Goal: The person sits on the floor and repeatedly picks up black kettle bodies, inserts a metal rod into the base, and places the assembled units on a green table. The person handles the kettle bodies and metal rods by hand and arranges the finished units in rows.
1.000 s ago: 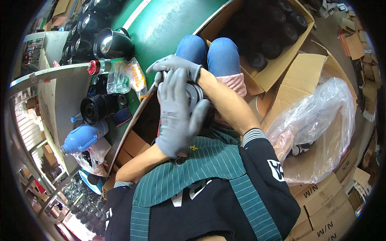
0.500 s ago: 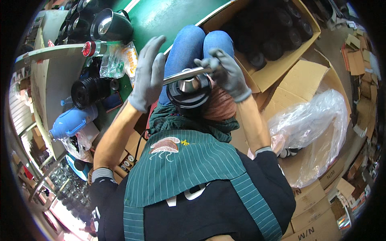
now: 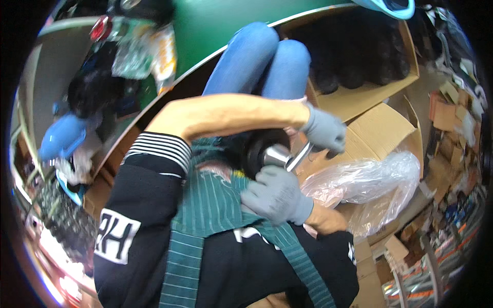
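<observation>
A black round part (image 3: 251, 154) with a shiny metal centre (image 3: 276, 155) lies in my lap, partly hidden by my arm. A flat metal bar (image 3: 300, 158) slants up from that centre. My left hand (image 3: 324, 131), in a grey glove, reaches across my body to the right. Its fingers are closed at the upper end of the bar. Nearer to me, my gloved right hand (image 3: 277, 197) is closed against the near side of the black part, next to the metal centre. Its fingertips are partly hidden.
An open carton (image 3: 370, 100) of dark round parts stands beyond my knees at right, with clear plastic film (image 3: 367, 187) nearer. At left are a blue jug (image 3: 62, 137), a plastic bag (image 3: 132, 59) and dark parts. A green tabletop (image 3: 221, 15) lies ahead.
My left hand has swung across to the right, onto the bar's end. My right hand has come down beside the black part. The bar has turned, and the whole view has shifted.
</observation>
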Motion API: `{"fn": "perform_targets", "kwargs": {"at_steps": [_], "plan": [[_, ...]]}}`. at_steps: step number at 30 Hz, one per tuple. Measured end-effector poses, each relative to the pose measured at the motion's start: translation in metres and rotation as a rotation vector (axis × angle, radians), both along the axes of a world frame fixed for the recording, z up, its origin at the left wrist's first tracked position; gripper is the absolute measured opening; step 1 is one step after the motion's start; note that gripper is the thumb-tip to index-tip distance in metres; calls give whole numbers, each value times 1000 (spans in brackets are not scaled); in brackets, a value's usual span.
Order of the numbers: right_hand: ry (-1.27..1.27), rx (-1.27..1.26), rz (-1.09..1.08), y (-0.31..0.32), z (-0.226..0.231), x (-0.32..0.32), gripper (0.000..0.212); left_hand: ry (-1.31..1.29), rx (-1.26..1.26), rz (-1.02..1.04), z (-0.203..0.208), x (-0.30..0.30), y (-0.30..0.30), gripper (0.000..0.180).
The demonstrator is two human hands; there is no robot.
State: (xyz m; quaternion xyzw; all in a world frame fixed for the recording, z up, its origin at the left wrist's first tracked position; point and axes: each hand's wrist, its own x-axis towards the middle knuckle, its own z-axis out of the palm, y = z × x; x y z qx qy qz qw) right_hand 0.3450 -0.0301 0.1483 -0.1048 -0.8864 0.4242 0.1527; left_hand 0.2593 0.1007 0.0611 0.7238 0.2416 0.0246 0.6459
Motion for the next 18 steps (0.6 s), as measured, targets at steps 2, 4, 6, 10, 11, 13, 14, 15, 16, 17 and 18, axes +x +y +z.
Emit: {"fn": "perform_targets", "kwargs": {"at_steps": [2,4,6,10,11,13,14,15,16,17,18], "plan": [[106,-118,-83,14,6,23,31,-27,-32,13,-22,9,6,56],[268,-184,-92,36,-6,25,20,-42,-17,39,-50,-12,17,52],[284,-154,-165,40,-1,12,21,-144,-103,172,-26,-45,29,44],[210,-145,-359,39,1,29,19,-79,114,343,0,-126,24,39],[257,-234,-383,38,-6,32,21,-92,170,362,8,-143,14,38],[313,-482,-483,34,-15,32,35,-95,292,350,30,-168,-16,37],[363,-600,-534,31,-27,33,44,-96,358,316,43,-177,-28,38],[464,-743,-526,34,-39,30,53,-30,380,318,58,-183,-43,40],[576,-882,-507,36,-53,27,64,43,412,323,72,-185,-61,42],[800,-996,-412,50,-74,25,60,147,558,325,82,-180,-81,47],[671,-1086,-409,62,-79,29,69,271,645,362,90,-173,-97,54]]}}
